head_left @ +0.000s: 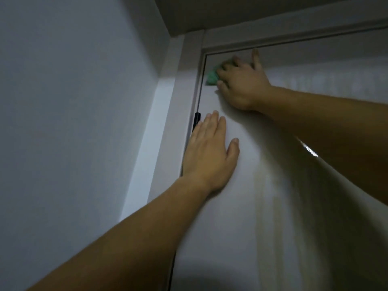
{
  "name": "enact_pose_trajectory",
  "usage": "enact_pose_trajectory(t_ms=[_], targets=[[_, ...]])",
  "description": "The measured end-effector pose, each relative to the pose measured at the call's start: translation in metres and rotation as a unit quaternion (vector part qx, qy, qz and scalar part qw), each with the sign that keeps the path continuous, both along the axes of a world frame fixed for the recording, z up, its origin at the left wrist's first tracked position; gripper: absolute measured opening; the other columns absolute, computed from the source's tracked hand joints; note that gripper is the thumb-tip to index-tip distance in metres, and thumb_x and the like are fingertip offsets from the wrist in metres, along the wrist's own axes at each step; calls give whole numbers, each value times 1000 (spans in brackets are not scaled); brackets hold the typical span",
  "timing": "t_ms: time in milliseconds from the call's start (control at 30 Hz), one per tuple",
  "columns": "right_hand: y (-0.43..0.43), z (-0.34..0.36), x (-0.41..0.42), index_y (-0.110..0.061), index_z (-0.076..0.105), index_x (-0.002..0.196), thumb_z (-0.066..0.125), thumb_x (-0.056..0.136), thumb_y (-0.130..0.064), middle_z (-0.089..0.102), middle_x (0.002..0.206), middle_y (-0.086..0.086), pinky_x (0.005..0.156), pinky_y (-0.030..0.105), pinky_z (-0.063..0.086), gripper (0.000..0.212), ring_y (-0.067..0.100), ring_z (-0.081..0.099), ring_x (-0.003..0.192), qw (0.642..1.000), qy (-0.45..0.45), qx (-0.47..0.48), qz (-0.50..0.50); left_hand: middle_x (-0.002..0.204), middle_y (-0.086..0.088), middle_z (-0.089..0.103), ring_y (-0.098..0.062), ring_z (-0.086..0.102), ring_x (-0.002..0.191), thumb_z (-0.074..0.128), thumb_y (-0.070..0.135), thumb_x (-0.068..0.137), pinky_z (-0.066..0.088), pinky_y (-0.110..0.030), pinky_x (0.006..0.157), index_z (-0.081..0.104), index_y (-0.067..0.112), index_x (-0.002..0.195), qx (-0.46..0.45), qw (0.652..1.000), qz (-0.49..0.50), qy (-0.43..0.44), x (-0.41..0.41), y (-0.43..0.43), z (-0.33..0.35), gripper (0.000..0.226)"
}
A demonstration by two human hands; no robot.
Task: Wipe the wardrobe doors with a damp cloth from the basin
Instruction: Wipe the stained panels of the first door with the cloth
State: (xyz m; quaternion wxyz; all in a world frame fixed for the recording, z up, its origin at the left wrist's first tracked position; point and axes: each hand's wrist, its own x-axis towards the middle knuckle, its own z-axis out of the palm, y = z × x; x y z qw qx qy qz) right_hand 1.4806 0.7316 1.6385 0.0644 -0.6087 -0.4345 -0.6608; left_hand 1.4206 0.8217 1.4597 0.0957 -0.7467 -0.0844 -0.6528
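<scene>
Green cloth gripped in my right hand, wiping wardrobe door top-left corner; left hand flat, fingers straight, bracing. Next I'd sweep right along the top.

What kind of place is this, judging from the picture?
Probably a room in a home, at a corner: a white wardrobe door with a black hinge, a plain wall beside it, and the ceiling above.

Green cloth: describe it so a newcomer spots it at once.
Start at the white wardrobe door and go to its upper left corner, just under the frame. The right hand holds the green cloth against it there. It is the only coloured thing; the left hand below is flat and bare.
</scene>
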Motion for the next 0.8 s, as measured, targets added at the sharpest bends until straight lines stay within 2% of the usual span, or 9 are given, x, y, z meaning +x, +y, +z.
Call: enact_pose_trajectory(t_ms=[33,100,233,400,467,600,733,800], targets=[[-3,-4,0,-18,41,152,23,108,-44,36,162,7,120,59,-13,54,29,14,155,999,-28,-21,-33,172,-2,0,-13,-3,157,23,47,108,-9,-26,124,5,15,163,3,1000,2,4,0,1,0,67],[-9,0,1,-15,32,157,18,108,-45,29,165,8,120,54,-18,59,27,4,157,993,-72,-56,-76,172,-2,-3,-13,-6,157,21,49,107,-10,-27,124,1,15,163,9,1000,11,9,1,2,-1,68],[-13,25,-5,-12,18,161,27,109,-42,14,170,10,125,41,2,61,27,5,157,994,-25,-83,-65,171,-3,-6,-14,-9,157,18,51,107,-11,-29,125,-2,14,162,13,999,28,9,2,1,-2,70],[-17,-14,1,-27,7,162,18,103,-59,6,171,-2,126,43,3,68,18,-2,157,979,-41,-192,-47,171,-3,-8,-12,-10,156,16,55,106,-12,-28,124,-4,15,162,9,1000,23,11,2,3,-2,72],[-19,-4,-1,-29,6,162,19,106,-55,4,171,-3,126,44,2,63,18,-4,157,981,-29,-181,-63,171,-1,-8,-11,-10,156,16,55,105,-13,-27,123,-4,16,162,9,1000,18,14,3,4,-2,72],[0,27,-16,-28,3,162,18,108,-54,0,171,0,127,45,0,62,23,-5,157,993,22,-91,-72,171,0,-9,-11,-12,156,17,55,106,-14,-27,122,-5,18,162,5,1000,13,18,2,3,-2,71],[-1,-5,-4,-27,2,163,19,108,-53,1,171,-1,124,41,0,63,20,-5,157,986,-27,-156,-57,171,-1,-9,-11,-12,156,16,54,106,-15,-27,122,-5,17,162,9,1000,18,13,3,3,-2,71],[-7,7,-4,-27,2,163,20,108,-52,0,171,-1,123,38,-2,63,20,-5,157,988,-15,-144,-62,171,-1,-9,-11,-12,156,16,54,106,-14,-27,122,-5,17,162,10,1000,21,12,3,3,-2,70]])
